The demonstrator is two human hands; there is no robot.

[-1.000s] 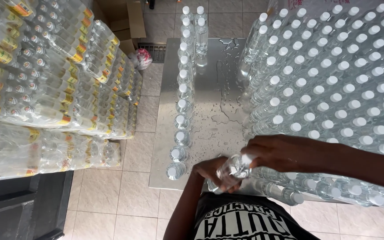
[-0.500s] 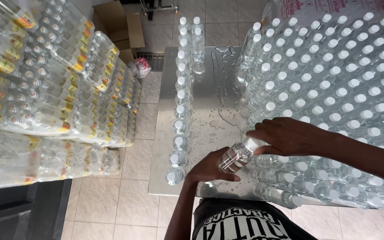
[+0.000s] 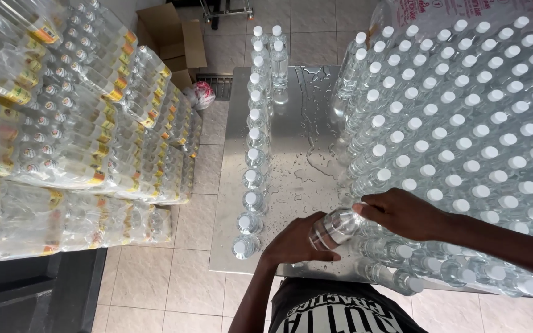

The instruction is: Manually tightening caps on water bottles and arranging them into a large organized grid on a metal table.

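I hold a clear plastic water bottle (image 3: 333,227) tilted on its side over the near edge of a wet steel table (image 3: 291,123). My left hand (image 3: 294,242) cups its base from below. My right hand (image 3: 402,213) grips its cap end from above. Just right of the hands stands a dense block of white-capped bottles (image 3: 464,142) covering most of the table's right side. A single row of capped bottles (image 3: 254,154) runs along the table's left edge, its nearest bottle (image 3: 242,246) close to my left hand.
Shrink-wrapped packs of labelled bottles (image 3: 63,135) are stacked high on the left, over a tiled floor (image 3: 180,265). Cardboard boxes (image 3: 177,37) and a small red and white bag (image 3: 202,94) lie beyond them. Water drops and puddles (image 3: 313,160) cover the bare strip of table.
The bottle in my hands has turned from nearly end-on to lying sideways, and both hands have shifted slightly right and up toward the bottle block.
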